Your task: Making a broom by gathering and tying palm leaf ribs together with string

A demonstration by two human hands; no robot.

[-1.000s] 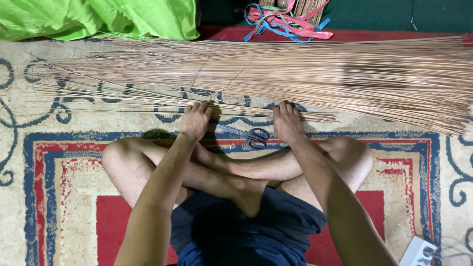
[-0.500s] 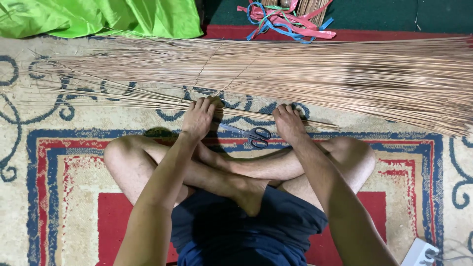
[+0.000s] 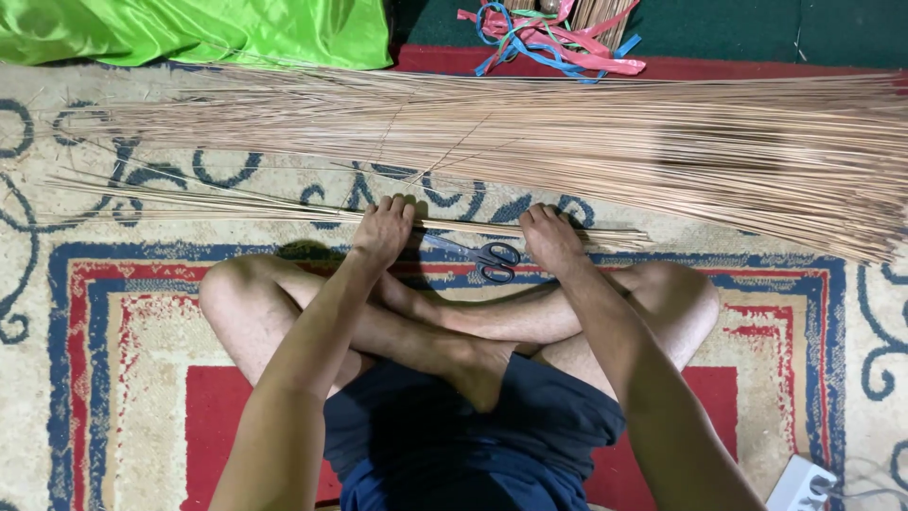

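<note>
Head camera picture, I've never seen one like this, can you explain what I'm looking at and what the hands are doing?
The camera sits on a person's head and looks down, so you see their own arms and crossed legs. They sit on a patterned rug. Both hands press on a thin bundle of sticks lying across the rug: the left hand and the right hand. Between them lie scissors. Beyond is a large pile of long thin sticks, then green cloth and coloured ribbons. A white power strip shows at the bottom right.
</note>
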